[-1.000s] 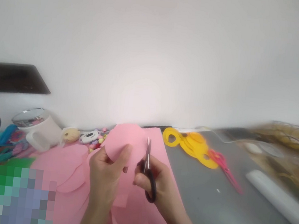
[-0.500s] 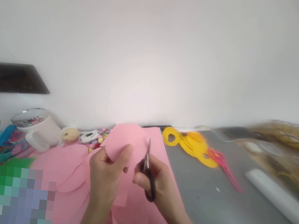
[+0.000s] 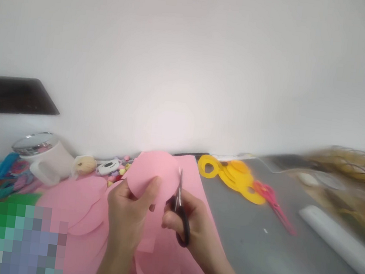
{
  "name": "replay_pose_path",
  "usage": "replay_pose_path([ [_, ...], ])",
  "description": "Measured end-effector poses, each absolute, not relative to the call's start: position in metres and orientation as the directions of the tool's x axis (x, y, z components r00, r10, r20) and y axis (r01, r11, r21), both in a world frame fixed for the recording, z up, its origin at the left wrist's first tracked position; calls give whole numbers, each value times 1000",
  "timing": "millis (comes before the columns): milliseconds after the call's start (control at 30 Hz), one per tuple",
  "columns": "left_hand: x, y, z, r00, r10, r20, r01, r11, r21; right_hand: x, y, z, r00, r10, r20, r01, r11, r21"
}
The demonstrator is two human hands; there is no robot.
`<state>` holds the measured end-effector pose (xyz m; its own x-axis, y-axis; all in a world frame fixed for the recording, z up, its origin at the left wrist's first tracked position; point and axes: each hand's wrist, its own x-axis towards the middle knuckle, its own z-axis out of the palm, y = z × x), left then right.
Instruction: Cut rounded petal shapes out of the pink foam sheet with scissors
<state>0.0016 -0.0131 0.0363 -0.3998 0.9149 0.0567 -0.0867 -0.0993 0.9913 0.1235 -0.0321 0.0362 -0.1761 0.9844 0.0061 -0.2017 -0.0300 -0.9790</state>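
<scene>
A round piece of pink paper is pinched in my left hand, with the thumb on its face and the other fingers behind it. My right hand grips black-handled scissors. Their metal blades point up at the paper's right edge and look slightly parted. Whether the blades touch the paper I cannot tell. Beneath both hands lie pink paper sheets, some with curved cut edges. More rounded pink pieces are layered to the left.
Yellow cut-out shapes and pink scissors lie on the grey table. A white roll-shaped item is at right. A white mug, small beads and a dark panel on a stand are at left, before the wall.
Almost nothing differs. The view has shifted very slightly; both hands keep their hold, and the paper and scissors stay nearly in place.
</scene>
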Motion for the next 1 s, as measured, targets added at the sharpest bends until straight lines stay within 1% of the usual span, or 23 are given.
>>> replay_pose_path([
  [100,2,-13,36,-401,915,38,-93,-82,992,123,-33,32,-168,985,-27,-185,-58,-981],
  [167,3,-12,38,-411,912,13,-103,-61,993,123,-33,28,-96,995,-22,-199,-41,-979],
  [267,8,-12,41,-410,912,-20,-146,-44,988,123,-33,24,58,998,25,-239,38,-970],
  [400,11,-12,43,-363,931,-40,-188,-31,982,123,-33,25,135,991,21,-281,59,-958],
  [533,9,-13,39,-317,944,-95,-91,69,993,124,-34,27,204,979,13,-287,72,-955],
  [633,9,-14,37,-260,961,-97,8,103,995,127,-33,28,275,961,24,-265,99,-959],
  [733,13,-15,41,-244,967,-70,-19,67,998,130,-31,27,321,945,66,-244,150,-958],
  [800,15,-16,44,-285,957,-57,-124,22,992,130,-31,26,272,958,89,-259,162,-952],
  [900,17,-17,49,-333,941,-55,-283,-45,958,128,-32,27,35,993,110,-298,115,-948],
  [967,16,-17,50,-339,939,-65,-334,-55,941,126,-33,28,-111,987,113,-317,72,-946],
  [1000,16,-17,50,-340,938,-68,-339,-55,939,125,-33,29,-154,982,112,-325,56,-944],
])
